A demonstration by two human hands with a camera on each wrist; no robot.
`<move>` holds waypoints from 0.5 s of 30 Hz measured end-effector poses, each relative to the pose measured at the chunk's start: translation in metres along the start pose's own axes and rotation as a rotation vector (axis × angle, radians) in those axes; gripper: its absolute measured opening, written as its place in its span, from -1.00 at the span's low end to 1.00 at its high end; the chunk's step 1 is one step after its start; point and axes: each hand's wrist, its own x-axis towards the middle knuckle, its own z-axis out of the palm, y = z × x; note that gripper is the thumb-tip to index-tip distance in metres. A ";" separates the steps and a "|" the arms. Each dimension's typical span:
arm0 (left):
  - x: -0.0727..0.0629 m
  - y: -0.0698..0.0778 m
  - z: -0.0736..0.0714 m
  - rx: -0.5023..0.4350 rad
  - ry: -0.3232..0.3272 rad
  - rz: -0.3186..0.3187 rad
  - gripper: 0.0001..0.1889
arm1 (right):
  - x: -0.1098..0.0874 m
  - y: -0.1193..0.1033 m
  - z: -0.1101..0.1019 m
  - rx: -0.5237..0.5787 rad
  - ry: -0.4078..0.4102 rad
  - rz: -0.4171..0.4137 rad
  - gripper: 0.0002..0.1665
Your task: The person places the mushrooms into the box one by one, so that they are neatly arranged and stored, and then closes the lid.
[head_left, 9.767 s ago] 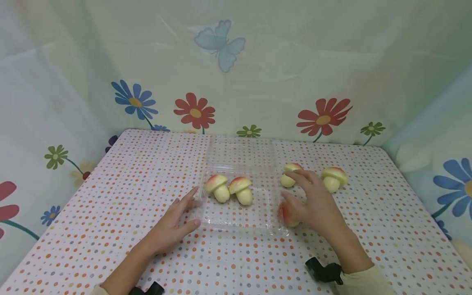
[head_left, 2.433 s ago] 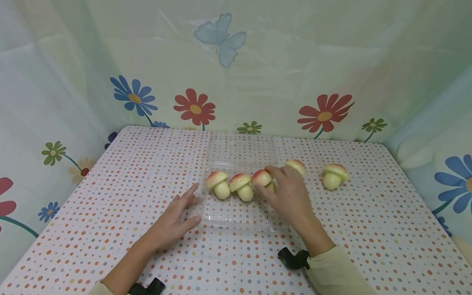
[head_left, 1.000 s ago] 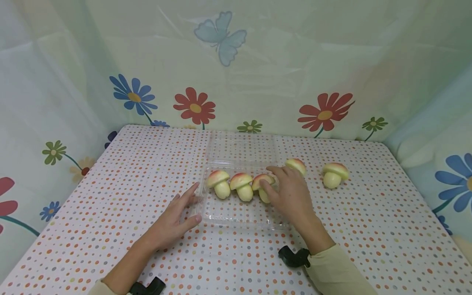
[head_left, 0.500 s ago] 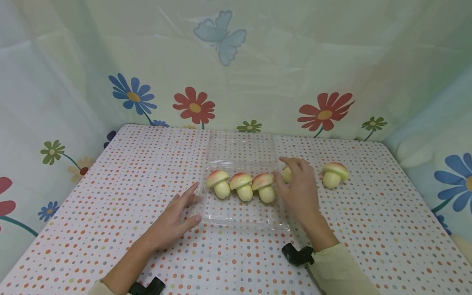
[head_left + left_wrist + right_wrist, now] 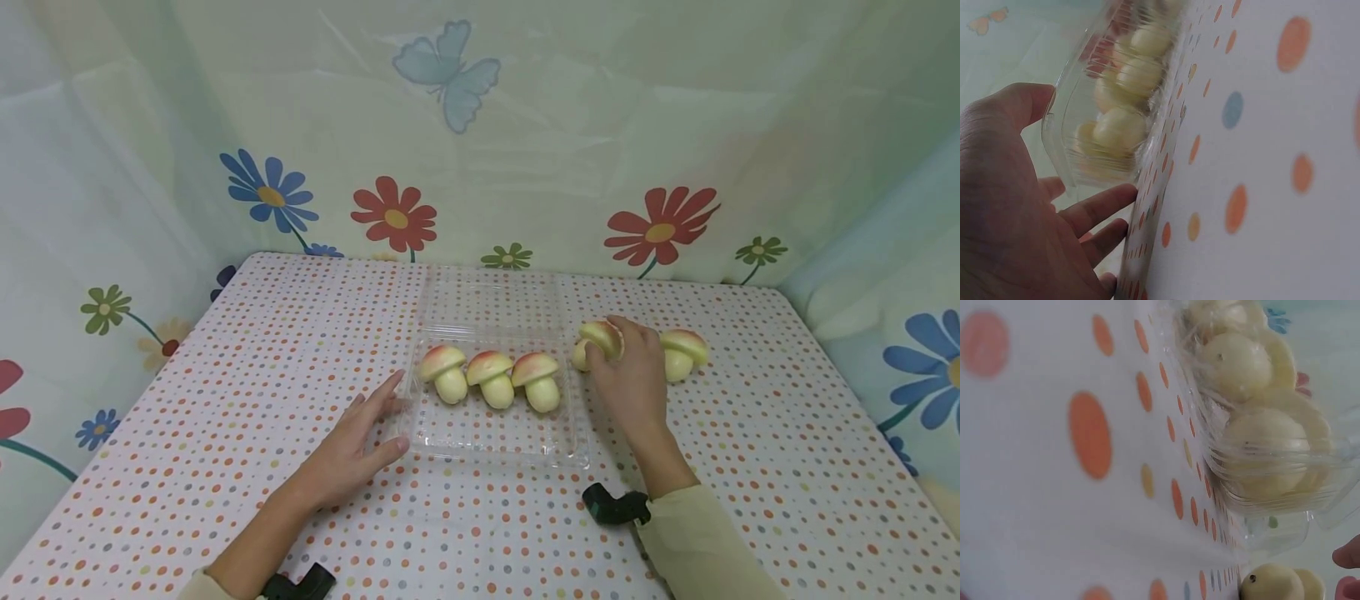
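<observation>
Three mushroom-shaped pieces (image 5: pixel 491 379), pale yellow with reddish caps, stand in a row inside a clear plastic clamshell box (image 5: pixel 498 437) whose lid (image 5: pixel 491 300) lies folded back. My left hand (image 5: pixel 352 450) rests at the box's left side; in the left wrist view its thumb (image 5: pixel 1035 100) touches the rim. My right hand (image 5: pixel 633 383) is over another mushroom-shaped piece (image 5: pixel 600 336) just right of the box, thumb and forefinger spread about its cap. In the right wrist view a fingertip (image 5: pixel 1349 553) shows apart from that piece (image 5: pixel 1272 582).
One more mushroom-shaped piece (image 5: pixel 681 358) stands right behind my right hand. A dotted cloth covers the table (image 5: pixel 225 433). Flowered curtains (image 5: pixel 555 167) hang close behind and at both sides. Black wrist mounts (image 5: pixel 615 506) sit below my wrists.
My right hand put a third mushroom-shaped piece into the box, straightened it, let go, and moved right to the piece beside the box. The left hand stayed at the box's left side.
</observation>
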 end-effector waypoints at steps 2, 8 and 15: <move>0.000 0.000 0.000 -0.003 0.002 -0.002 -0.15 | 0.002 0.001 0.000 -0.009 -0.010 0.026 -0.33; 0.000 0.000 0.000 0.001 0.006 0.005 -0.15 | 0.006 0.008 0.001 -0.023 -0.044 0.092 -0.28; 0.000 -0.001 0.000 0.004 0.008 0.011 -0.16 | 0.008 0.012 0.004 0.007 -0.067 0.138 -0.21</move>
